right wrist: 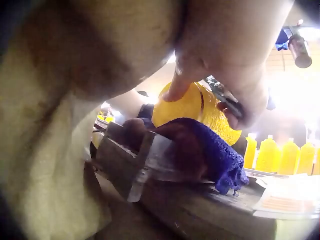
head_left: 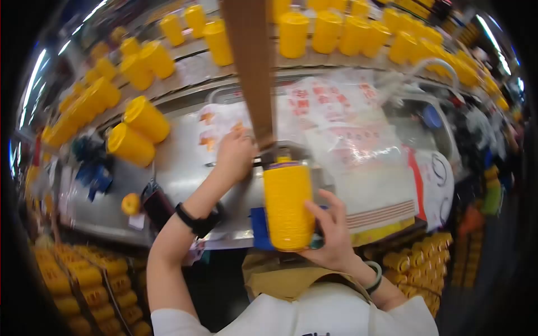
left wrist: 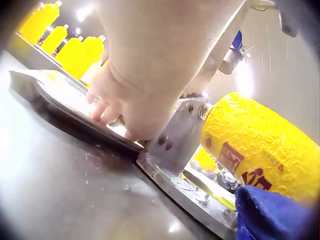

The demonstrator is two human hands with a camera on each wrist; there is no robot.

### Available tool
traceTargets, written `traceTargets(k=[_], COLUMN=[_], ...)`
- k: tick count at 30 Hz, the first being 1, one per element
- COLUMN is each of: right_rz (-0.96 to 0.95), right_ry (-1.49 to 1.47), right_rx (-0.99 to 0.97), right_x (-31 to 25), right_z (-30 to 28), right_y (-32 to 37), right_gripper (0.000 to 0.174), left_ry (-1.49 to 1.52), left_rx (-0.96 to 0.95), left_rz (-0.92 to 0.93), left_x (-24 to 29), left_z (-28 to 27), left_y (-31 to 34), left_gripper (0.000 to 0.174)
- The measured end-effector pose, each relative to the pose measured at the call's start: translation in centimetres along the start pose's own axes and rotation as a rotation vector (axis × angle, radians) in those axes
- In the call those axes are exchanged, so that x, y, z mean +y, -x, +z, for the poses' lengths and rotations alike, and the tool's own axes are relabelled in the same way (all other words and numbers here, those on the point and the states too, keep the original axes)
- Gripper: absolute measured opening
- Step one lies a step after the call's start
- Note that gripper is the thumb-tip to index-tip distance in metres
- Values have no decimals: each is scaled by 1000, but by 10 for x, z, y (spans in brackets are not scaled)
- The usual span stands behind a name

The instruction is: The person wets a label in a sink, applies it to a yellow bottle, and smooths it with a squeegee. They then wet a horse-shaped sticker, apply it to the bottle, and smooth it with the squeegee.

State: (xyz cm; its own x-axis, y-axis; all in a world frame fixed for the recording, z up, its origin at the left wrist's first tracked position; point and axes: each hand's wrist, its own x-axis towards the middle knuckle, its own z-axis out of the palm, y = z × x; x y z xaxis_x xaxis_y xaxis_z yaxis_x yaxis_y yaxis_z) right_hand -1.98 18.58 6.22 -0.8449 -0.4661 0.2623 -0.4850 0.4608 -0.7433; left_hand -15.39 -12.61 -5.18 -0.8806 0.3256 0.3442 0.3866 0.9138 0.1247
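A yellow bottle [head_left: 288, 207] with a rough, wrinkled surface lies with its neck toward a metal bracket [left wrist: 175, 135] at the foot of a brown post. Dark red characters show on its side in the left wrist view. My right hand [head_left: 330, 241] is at the bottle's base end, with fingers on its surface. Within that hand sits a dark metal tool [right wrist: 225, 95], mostly hidden. Beneath the bottle is a blue cloth [right wrist: 210, 145]. My left hand [head_left: 235, 154] reaches past the post, its loosely bent fingers [left wrist: 100, 107] over a white sheet with orange prints [head_left: 207, 131].
Two yellow bottles [head_left: 131, 144] stand to the left on the metal table [head_left: 185, 145]. Long rows of yellow bottles [head_left: 294, 33] fill the shelf behind. Printed plastic bags [head_left: 358, 145] lie to the right, beside a sink. A phone-like dark object [head_left: 157, 203] rests at the left.
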Motion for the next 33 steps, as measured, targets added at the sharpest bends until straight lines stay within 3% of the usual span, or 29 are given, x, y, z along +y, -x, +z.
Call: traceTargets(k=[1,3,7,9,11,13,15,17,19,20,21,22,23,24,25,27,29,31,32,33], right_rz=[-37,-41,-30,-87,27,123,386,396,578,578,663,746,743,733,722,714,800,817,873,866], right_ry=[-10,-75,-235,59,229,352,421,573,761,766,793,818,820,827,834,858,726,766,834,843], right_rx=[-4,-62,-85,-52,-26,91,172,251,284,280,235,188,177,198,221,249,188,167,167,167], right_x=[3,1,20,65,120,198,258,342,386,403,418,435,456,481,504,526,530,514,509,503], right_z=[-1,-11,-60,-93,-128,-163,-207,-254,-294,-311,-326,-337,-345,-351,-355,-358,-360,-357,-353,-353], right_y=[0,-1,-18,-31,-50,-66,-90,-106,-119,-123,-126,-126,-121,-119,-118,-116,-115,-116,-118,-119], right_gripper=[90,86,68,46,25,16,19,24,37,37,46,57,57,60,64,64,61,49,35,35], left_ry=[-81,5,18,55,33,25,105,122,226,144,149,160,170,187,186,209,233,262,308,354], left_rx=[-154,-18,-47,-45,-44,-202,-46,-15,-200,38,36,-7,-49,-265,-263,-172,-159,-137,-126,-115], left_rz=[6,-26,-69,-91,-82,-164,-109,-152,-207,-118,-124,-182,-241,-346,-359,-251,-256,-258,-242,-225], left_x=[-3,10,17,30,23,26,42,46,52,52,52,51,52,62,57,43,44,45,45,45], left_z=[1,-18,-23,-38,-28,-37,-52,-54,-70,-58,-53,-52,-54,-71,-64,-48,-45,-43,-42,-41], left_y=[3,7,12,5,9,5,-7,-9,-18,-17,-17,-16,-16,-30,-27,-15,-15,-18,-18,-19], left_gripper=[43,47,45,21,21,21,24,27,47,26,26,26,26,32,32,38,40,42,49,59])
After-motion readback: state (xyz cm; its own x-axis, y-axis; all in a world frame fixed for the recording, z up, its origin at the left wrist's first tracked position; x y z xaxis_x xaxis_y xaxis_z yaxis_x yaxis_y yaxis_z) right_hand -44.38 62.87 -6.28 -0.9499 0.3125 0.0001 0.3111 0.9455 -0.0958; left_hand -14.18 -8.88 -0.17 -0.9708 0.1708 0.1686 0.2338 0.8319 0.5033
